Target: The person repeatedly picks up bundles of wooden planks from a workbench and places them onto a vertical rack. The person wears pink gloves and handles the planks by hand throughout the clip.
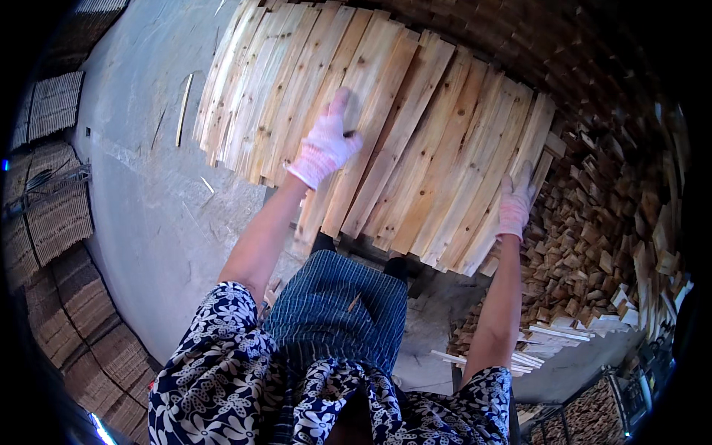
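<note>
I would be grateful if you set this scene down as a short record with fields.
Left hand: gloved, fingers apart, over the wooden boards; contact unclear
Right hand: gloved, at the boards' right-hand end; grip unclear
Boards: pale, knotty, side by side
Right side: heap of short wood pieces
Floor: grey, with a thin wooden strip
Far left: brown stacks
Clothing: blue striped apron

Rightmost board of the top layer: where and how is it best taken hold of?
Probably mid-length, by its outer long edge, from the right, near the gloved right hand: the board is long, narrow and flat, and its left edge lies beside other boards.
</note>
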`<action>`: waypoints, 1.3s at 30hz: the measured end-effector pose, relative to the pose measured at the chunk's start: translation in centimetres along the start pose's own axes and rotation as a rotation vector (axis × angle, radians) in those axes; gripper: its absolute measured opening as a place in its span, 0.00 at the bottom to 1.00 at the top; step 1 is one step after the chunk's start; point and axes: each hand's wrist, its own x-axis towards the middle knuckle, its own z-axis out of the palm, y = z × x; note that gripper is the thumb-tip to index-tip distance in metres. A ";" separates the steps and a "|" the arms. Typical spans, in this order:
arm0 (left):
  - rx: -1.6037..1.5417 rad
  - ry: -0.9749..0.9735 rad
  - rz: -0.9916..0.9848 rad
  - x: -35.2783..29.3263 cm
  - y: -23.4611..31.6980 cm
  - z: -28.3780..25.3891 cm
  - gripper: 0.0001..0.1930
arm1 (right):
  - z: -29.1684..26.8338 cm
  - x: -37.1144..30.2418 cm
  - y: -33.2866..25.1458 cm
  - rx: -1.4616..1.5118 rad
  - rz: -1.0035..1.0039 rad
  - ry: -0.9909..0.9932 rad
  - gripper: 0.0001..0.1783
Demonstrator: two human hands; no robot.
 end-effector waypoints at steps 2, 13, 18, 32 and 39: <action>0.043 -0.050 0.035 1.9 1.3 0.1 0.39 | 2.0 -0.5 -0.6 -0.131 0.081 0.022 0.36; 0.529 -0.222 -0.223 2.3 8.7 9.9 0.40 | 2.3 -0.4 -2.0 -0.139 0.135 -0.051 0.34; 0.380 -0.173 -0.409 4.1 7.5 9.5 0.40 | -0.2 -0.3 -1.9 0.041 0.093 -0.046 0.35; 0.240 -0.236 -0.437 1.2 -2.6 -6.7 0.41 | 11.3 -8.7 -26.3 0.191 -0.047 -0.044 0.36; 0.273 -0.174 -0.428 1.1 -9.4 -6.2 0.43 | 16.5 -9.7 -31.7 -0.354 0.041 -0.066 0.45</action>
